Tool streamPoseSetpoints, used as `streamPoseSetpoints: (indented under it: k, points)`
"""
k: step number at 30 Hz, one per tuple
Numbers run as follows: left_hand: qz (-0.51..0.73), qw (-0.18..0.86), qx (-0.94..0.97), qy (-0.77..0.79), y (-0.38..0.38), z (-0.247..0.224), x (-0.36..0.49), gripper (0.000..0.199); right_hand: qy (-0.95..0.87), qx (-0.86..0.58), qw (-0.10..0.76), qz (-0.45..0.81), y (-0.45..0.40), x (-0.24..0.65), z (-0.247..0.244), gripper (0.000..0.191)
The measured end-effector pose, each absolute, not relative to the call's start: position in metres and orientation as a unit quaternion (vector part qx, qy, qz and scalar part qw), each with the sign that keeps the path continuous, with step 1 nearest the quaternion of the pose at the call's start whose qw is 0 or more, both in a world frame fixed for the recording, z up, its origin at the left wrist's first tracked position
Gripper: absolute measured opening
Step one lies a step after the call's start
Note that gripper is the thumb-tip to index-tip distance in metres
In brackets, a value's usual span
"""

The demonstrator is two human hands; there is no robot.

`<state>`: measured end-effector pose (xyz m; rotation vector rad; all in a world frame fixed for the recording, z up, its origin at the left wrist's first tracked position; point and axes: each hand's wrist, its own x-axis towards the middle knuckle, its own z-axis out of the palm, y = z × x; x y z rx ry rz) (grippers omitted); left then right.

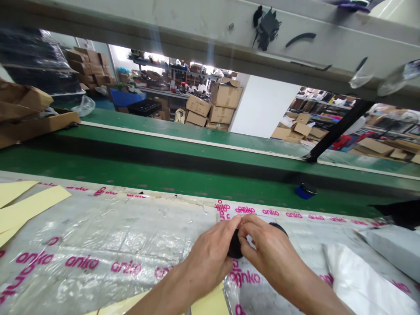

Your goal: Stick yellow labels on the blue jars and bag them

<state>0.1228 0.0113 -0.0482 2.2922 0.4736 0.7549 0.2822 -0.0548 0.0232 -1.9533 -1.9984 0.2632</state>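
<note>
Over the plastic-covered table, my left hand (211, 245) is closed round a small dark object (235, 246), mostly hidden by my fingers, so I cannot make out its kind. My right hand (265, 240) meets it from the other side, thumb and forefinger pinched together against the same object. The two hands touch near their fingertips. A second black, rounded thing (278, 227) peeks out behind my right hand. Yellow paper strips (210, 302) lie under and beside my left forearm.
Beyond the table edge runs a green conveyor belt (197, 183) carrying a blue-and-black round piece (306, 190). White plastic bags (364, 280) lie at right, more yellow strips (33, 210) at left. A beam (197, 30) crosses overhead; a cardboard box (39, 127) stands far left.
</note>
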Motion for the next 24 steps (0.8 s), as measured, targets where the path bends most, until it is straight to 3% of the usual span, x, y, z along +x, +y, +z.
streamPoseSetpoints:
  k: [13,24]
  points:
    - [0.278,0.338,0.878,0.192,0.0114,-0.0466,0.123,0.1,-0.7,-0.671,0.208,0.132,-0.0576,0.2871,0.0232,0.019]
    - [0.277,0.34,0.879,0.187,0.0105,-0.0433,0.1223,0.102,-0.718,-0.679,0.121,0.098,-0.0543,0.2873,0.0301,0.021]
